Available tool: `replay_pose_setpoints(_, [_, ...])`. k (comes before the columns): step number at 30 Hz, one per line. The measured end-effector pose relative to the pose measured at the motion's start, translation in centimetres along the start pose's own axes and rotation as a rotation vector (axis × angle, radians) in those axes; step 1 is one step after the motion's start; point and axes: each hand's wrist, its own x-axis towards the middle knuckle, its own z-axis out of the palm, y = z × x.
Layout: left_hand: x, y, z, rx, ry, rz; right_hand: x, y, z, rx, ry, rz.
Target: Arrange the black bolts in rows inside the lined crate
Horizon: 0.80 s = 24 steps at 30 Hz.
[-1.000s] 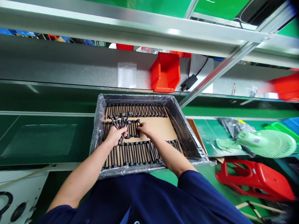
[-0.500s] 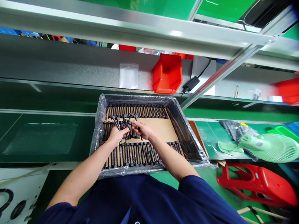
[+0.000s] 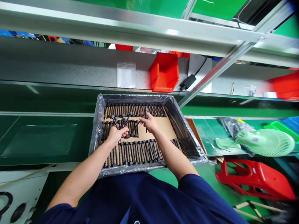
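A box lined with clear plastic (image 3: 96, 117) holds rows of black rod-shaped parts with thicker heads, lying on cardboard (image 3: 162, 126). My left hand (image 3: 116, 134) is closed around a loose bunch of black rods (image 3: 123, 122), heads sticking out at several angles above the middle row. To its right, my right hand (image 3: 150, 123) pinches a single black rod (image 3: 146, 115), head toward the far side. Another rod slants near its fingertips; whether they touch it I cannot tell. Between the far row (image 3: 134, 110) and the near row (image 3: 133, 153), the middle row fills only the left part.
Beyond the box, a grey shelf carries a red bin (image 3: 164, 72), a clear plastic bag (image 3: 126, 75) and a black adapter (image 3: 188, 82) with its cable. On the right are a pale green fan (image 3: 264, 142) and a red stool (image 3: 260, 178). A metal post (image 3: 214, 72) slants behind the box.
My right hand has moved right, away from the bunch, with one rod between its fingers. My left hand stays almost in place with its bunch. The whole view has shifted slightly.
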Motion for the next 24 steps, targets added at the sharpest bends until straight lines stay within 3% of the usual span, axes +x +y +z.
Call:
replay_pose_setpoints(4, [0.0,0.0,0.0,0.016,-0.017,0.013,1.4,0.1,-3.9,-0.008,0.312,0.046])
replay_pose_setpoints(6, [-0.2,0.0,0.1,0.024,-0.034,0.015,1.6,0.7,-5.1,-0.086,0.374,0.105])
replay_pose_setpoints(14, [-0.6,0.7,0.5,0.030,-0.056,0.013,-0.3,3.3,-5.6,-0.409,0.246,0.246])
replay_pose_setpoints(18, [-0.8,1.2,0.7,0.039,-0.068,0.001,-0.9,4.9,-4.8,-0.627,0.173,0.229])
replay_pose_setpoints(24, [-1.2,1.3,0.6,0.063,-0.068,-0.010,-0.7,5.4,-3.1,-0.711,0.096,0.219])
